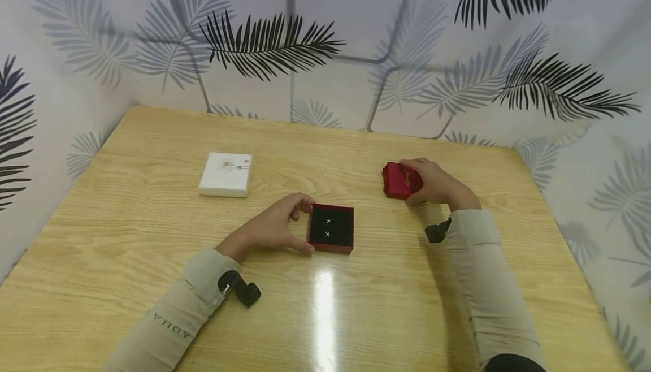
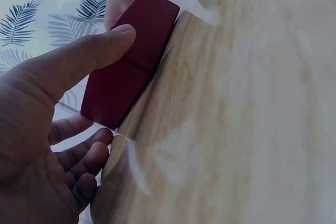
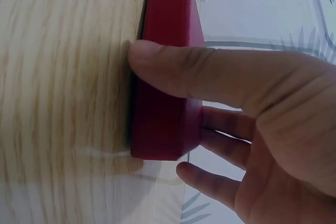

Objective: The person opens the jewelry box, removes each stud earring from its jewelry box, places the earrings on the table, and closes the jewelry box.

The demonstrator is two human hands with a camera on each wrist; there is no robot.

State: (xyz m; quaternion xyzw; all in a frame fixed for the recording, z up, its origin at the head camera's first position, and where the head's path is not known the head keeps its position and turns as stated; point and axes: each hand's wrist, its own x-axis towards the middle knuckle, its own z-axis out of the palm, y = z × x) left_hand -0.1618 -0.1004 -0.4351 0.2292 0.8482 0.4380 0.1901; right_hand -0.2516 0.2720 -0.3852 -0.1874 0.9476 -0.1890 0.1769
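In the head view, a small red jewelry box (image 1: 330, 249) sits at the middle of the table. Inside it, a black insert (image 1: 342, 228) carries two small silvery star-shaped earrings (image 1: 328, 221). My left hand (image 1: 277, 226) holds the box by its left side, thumb at the near corner and fingers at the far one. Seen from the left wrist, the thumb (image 2: 113, 43) lies along the box's red wall (image 2: 113, 95). Farther right, my right hand (image 1: 433, 182) grips a red lid (image 1: 394, 181) with gold lettering and a ruffled left edge. In the right wrist view its thumb crosses the lid's side (image 3: 160, 124).
A flat white box (image 1: 225, 173) with a flower print lies at the back left of the wooden table (image 1: 152, 230). Behind the table hangs a leaf-patterned curtain (image 1: 325, 89). Light glares off the tabletop in front of the jewelry box.
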